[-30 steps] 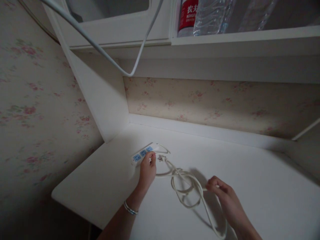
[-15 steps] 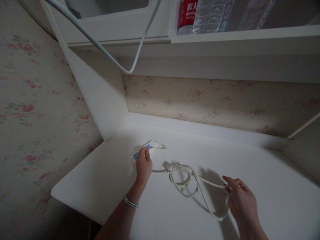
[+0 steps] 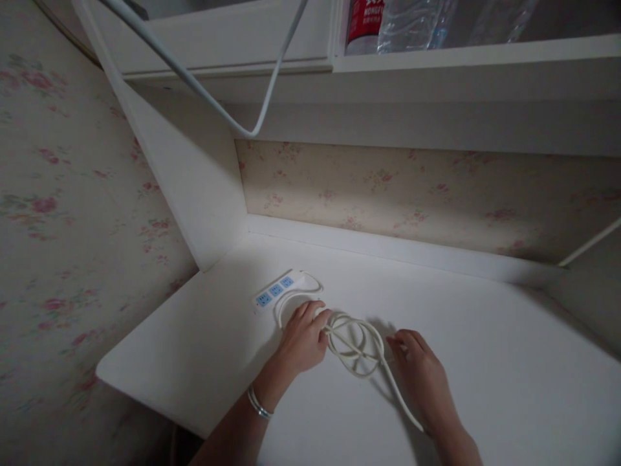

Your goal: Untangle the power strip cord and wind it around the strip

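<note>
My left hand [image 3: 306, 335] is closed around the left end of a bundled white power cord [image 3: 361, 374], its fingers over the strands. To the right of the coils, my right hand [image 3: 421, 367] has its fingers curled in a pinch. A strand drops from the coils and passes behind my right wrist, seemingly up into that hand, though the fingers hide the grip. The white power strip [image 3: 275, 290], with blue socket faces, lies on the desk beyond my left hand. Its cord leaves the far end and bends back toward my left hand.
The white desk [image 3: 204, 353] has a rounded left corner. Overhead, a shelf [image 3: 460, 59] holds a red-labelled bottle [image 3: 365, 26] and clear plastic bottles [image 3: 407, 26]. A pale cable [image 3: 213, 102] hangs in front of the cabinet. Floral wallpaper [image 3: 43, 207] covers the left wall.
My left hand has moved right, from beside the power strip onto the cord bundle, uncovering the sockets. My right hand has moved left toward the coils, which now lie closer together.
</note>
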Demonstrator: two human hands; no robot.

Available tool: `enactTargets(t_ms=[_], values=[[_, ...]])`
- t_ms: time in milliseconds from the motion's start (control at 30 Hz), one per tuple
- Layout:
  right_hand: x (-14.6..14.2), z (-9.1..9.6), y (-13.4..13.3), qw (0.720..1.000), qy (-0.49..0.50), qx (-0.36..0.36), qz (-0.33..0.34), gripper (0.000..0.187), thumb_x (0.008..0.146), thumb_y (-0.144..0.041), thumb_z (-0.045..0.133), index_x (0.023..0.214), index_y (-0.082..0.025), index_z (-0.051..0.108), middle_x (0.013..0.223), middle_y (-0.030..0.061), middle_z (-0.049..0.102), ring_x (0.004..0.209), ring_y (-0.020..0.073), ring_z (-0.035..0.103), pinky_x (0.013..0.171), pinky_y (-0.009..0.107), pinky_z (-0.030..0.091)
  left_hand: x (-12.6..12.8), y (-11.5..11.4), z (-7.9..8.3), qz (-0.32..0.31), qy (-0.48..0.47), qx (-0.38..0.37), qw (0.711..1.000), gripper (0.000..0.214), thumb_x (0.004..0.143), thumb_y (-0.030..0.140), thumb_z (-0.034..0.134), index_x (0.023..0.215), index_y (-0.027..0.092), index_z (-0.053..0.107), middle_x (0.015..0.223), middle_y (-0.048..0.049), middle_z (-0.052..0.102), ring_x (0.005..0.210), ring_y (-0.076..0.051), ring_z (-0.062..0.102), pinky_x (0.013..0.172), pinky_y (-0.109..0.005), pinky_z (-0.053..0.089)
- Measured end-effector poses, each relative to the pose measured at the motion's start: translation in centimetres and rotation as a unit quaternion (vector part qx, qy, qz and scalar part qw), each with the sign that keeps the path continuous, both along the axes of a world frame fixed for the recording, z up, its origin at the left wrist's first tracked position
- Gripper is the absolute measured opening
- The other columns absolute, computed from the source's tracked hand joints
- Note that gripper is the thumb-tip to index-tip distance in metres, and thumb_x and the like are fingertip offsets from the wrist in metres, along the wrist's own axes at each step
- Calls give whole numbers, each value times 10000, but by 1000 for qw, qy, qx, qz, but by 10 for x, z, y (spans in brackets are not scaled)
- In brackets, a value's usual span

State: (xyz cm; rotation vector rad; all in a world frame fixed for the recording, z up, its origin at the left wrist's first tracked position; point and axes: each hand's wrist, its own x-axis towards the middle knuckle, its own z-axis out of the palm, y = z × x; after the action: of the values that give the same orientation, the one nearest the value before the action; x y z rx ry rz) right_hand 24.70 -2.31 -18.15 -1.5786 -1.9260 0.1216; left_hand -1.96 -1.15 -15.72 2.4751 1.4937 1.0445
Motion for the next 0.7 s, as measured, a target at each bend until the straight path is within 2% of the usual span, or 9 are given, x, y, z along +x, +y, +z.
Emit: enactTargets(t_ms=[67,100,233,367,467,533,600,700], values=[[-3,3,-3,998,23,-28,57,332,942,-331,356,1117,-201,606,1139,116,611,902,212,627,784,335,493,2,1,-3,9,3,-31,999,499,719,84,593,1185,258,565,1202,-87,567,1158,-267,492,999,-433,409],[-5,6,-4,995,27,-40,88,336,936,-304,361,1134,-210,616,1168,109,606,947,212,625,823,335,490,1,2,-4,13,4,-42,999,463,736,97,593,1172,251,570,1176,-87,575,1148,-264,497,1002,-434,407],[-10,20,-8,978,23,-101,182,284,887,-291,446,962,-234,714,1058,98,677,980,240,626,893,356,473,-5,5,-7,8,20,-67,998,254,813,86,538,996,226,645,982,-61,602,1017,-224,548,945,-397,447],[-13,21,-7,972,15,-130,194,248,830,-368,521,914,-256,726,1001,101,714,1002,287,631,965,446,431,-8,4,-5,23,-3,-38,999,330,839,104,547,1092,284,660,989,-53,581,974,-210,550,876,-365,487],[-13,15,-3,970,11,-149,193,294,819,-413,518,975,-267,720,1080,91,705,1096,322,601,1090,568,257,-4,-1,-2,45,-22,-1,999,420,844,109,546,1175,354,627,1004,-57,570,929,-215,557,784,-342,520],[-16,14,-3,965,22,-160,206,337,832,-445,493,1013,-264,712,1125,83,691,1143,324,579,1119,564,212,2,-7,1,35,8,8,999,456,841,105,542,1204,373,603,990,-63,574,893,-226,561,712,-328,531],[-21,18,-4,963,45,-160,210,369,858,-465,463,1045,-255,701,1155,86,679,1146,308,581,1091,489,322,11,-15,3,33,48,3,998,460,846,97,516,1221,355,585,948,-72,580,867,-236,565,651,-314,535],[-30,24,-8,963,57,-146,217,371,897,-446,439,1082,-233,681,1144,107,680,1064,281,629,933,369,489,26,-25,8,29,89,-19,995,433,852,104,495,1242,284,547,1019,-80,592,904,-248,571,644,-325,555]])
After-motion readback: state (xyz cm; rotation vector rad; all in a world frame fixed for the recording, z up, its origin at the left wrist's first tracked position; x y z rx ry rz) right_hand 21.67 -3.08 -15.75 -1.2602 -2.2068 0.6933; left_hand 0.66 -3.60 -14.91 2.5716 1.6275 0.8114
